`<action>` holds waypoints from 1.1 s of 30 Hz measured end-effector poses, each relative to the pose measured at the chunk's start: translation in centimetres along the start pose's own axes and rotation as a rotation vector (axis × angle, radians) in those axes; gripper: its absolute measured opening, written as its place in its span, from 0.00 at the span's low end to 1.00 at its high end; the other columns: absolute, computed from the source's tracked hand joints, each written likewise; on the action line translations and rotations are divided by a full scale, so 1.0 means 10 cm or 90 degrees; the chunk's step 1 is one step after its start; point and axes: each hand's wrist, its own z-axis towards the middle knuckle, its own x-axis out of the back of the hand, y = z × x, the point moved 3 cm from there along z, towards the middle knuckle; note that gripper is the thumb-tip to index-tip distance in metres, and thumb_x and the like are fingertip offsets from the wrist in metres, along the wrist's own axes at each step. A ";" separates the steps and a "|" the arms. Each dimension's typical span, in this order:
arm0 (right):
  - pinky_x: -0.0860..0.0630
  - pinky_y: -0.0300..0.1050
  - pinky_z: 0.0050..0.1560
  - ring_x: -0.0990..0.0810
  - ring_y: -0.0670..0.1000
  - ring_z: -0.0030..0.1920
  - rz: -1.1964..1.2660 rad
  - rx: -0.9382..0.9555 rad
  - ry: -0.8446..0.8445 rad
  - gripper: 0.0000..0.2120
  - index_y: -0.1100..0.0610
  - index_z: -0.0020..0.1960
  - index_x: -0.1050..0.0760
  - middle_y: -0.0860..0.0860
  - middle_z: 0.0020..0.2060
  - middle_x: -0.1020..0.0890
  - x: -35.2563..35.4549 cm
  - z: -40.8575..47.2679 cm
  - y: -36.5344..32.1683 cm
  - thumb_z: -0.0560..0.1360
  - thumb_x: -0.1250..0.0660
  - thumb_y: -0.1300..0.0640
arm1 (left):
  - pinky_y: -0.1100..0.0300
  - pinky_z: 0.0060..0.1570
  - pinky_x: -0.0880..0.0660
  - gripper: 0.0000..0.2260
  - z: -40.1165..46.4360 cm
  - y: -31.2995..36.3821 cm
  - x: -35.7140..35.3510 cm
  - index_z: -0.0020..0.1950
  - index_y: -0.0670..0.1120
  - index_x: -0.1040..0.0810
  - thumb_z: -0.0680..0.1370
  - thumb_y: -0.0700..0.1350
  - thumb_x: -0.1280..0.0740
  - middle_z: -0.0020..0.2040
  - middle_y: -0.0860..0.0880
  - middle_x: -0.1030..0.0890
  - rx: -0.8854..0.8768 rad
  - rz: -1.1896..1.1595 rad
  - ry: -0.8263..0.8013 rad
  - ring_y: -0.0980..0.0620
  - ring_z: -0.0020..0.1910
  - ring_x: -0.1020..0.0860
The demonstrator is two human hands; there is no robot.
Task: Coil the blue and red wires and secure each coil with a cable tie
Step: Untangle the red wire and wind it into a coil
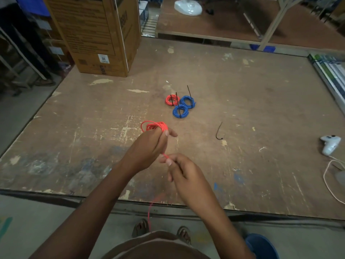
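The scuffed wooden counter carries a cardboard box at its far left corner. Above the near edge the left hand grips a red wire coil, while the right hand pinches the loose red strand. Farther back lie two tied blue coils, touching, a tied red coil and a loose black cable tie

Table: worn matt wood board, scuffed, chipped patches | red wire in my left hand: smooth plastic sheath | tied coils beyond it: same sheath, black plastic ties | box at table's far-left corner: matt brown cardboard | controller at right edge: glossy white plastic
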 end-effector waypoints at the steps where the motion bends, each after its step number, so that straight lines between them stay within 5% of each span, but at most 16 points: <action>1: 0.30 0.40 0.36 0.24 0.41 0.32 -0.035 0.009 0.037 0.10 0.45 0.57 0.19 0.41 0.34 0.20 0.10 0.01 -0.04 0.87 0.39 0.49 | 0.47 0.42 0.24 0.18 -0.03 -0.05 0.00 0.52 0.63 0.20 0.89 0.54 0.50 0.35 0.53 0.20 0.008 0.019 -0.018 0.55 0.35 0.21; 5: 0.31 0.42 0.37 0.22 0.43 0.34 -0.089 0.065 0.165 0.11 0.47 0.47 0.19 0.43 0.34 0.19 0.45 0.19 -0.19 0.85 0.33 0.44 | 0.52 0.38 0.29 0.23 -0.21 0.01 -0.06 0.46 0.54 0.16 0.90 0.50 0.49 0.29 0.51 0.29 0.006 -0.091 -0.058 0.54 0.29 0.28; 11: 0.22 0.49 0.44 0.19 0.48 0.37 0.189 0.107 0.158 0.04 0.54 0.46 0.16 0.49 0.38 0.15 0.51 0.66 -0.01 0.79 0.24 0.54 | 0.50 0.34 0.33 0.26 -0.31 0.38 -0.09 0.41 0.45 0.18 0.89 0.50 0.51 0.23 0.44 0.33 0.020 -0.353 -0.076 0.51 0.24 0.33; 15: 0.26 0.49 0.40 0.24 0.55 0.36 0.263 0.103 0.111 0.07 0.52 0.46 0.16 0.58 0.36 0.19 0.26 0.65 0.23 0.83 0.30 0.56 | 0.58 0.33 0.32 0.30 -0.26 0.56 -0.04 0.40 0.46 0.18 0.89 0.55 0.52 0.21 0.48 0.33 -0.011 -0.448 -0.144 0.49 0.22 0.36; 17: 0.29 0.45 0.36 0.27 0.49 0.34 0.246 0.104 0.108 0.10 0.58 0.49 0.19 0.52 0.33 0.22 0.14 0.51 0.31 0.86 0.34 0.55 | 0.51 0.31 0.30 0.29 -0.20 0.64 -0.04 0.40 0.47 0.18 0.88 0.55 0.52 0.20 0.54 0.33 -0.025 -0.548 -0.145 0.51 0.20 0.36; 20: 0.32 0.45 0.36 0.29 0.46 0.33 0.138 0.090 0.106 0.10 0.53 0.54 0.22 0.48 0.34 0.26 -0.05 0.23 0.31 0.88 0.39 0.51 | 0.44 0.27 0.36 0.26 -0.05 0.66 -0.05 0.41 0.46 0.19 0.87 0.52 0.51 0.20 0.54 0.34 -0.008 -0.646 -0.039 0.47 0.19 0.39; 22: 0.30 0.45 0.37 0.26 0.47 0.33 0.034 0.088 0.085 0.08 0.46 0.62 0.24 0.50 0.34 0.25 -0.19 0.07 0.27 0.89 0.41 0.55 | 0.53 0.27 0.35 0.25 0.04 0.60 -0.03 0.44 0.45 0.19 0.88 0.50 0.52 0.22 0.52 0.33 0.014 -0.564 0.070 0.48 0.21 0.37; 25: 0.28 0.46 0.38 0.22 0.48 0.35 -0.069 0.078 0.056 0.10 0.42 0.64 0.25 0.49 0.34 0.23 -0.25 -0.11 0.13 0.89 0.43 0.54 | 0.56 0.40 0.29 0.23 0.12 0.45 -0.05 0.46 0.51 0.20 0.90 0.50 0.52 0.31 0.52 0.24 -0.004 -0.297 0.145 0.50 0.33 0.23; 27: 0.29 0.42 0.36 0.23 0.45 0.34 -0.063 0.056 0.029 0.10 0.43 0.61 0.23 0.46 0.34 0.23 -0.14 -0.16 0.05 0.89 0.42 0.50 | 0.53 0.45 0.27 0.23 0.16 0.32 -0.08 0.43 0.64 0.22 0.90 0.52 0.51 0.37 0.51 0.18 -0.023 -0.134 0.103 0.50 0.43 0.17; 29: 0.32 0.36 0.34 0.27 0.41 0.30 0.013 0.013 0.005 0.10 0.43 0.60 0.20 0.43 0.32 0.24 0.03 -0.16 0.01 0.89 0.41 0.49 | 0.51 0.45 0.25 0.24 0.17 0.17 -0.11 0.43 0.71 0.23 0.89 0.53 0.52 0.40 0.48 0.16 -0.018 -0.048 0.032 0.51 0.41 0.17; 33: 0.33 0.35 0.33 0.31 0.40 0.28 0.045 -0.006 -0.062 0.11 0.42 0.60 0.18 0.42 0.32 0.26 0.51 -0.12 -0.14 0.88 0.39 0.49 | 0.51 0.39 0.26 0.22 0.02 0.10 -0.19 0.41 0.60 0.21 0.89 0.50 0.49 0.32 0.59 0.21 -0.047 -0.019 -0.069 0.59 0.31 0.25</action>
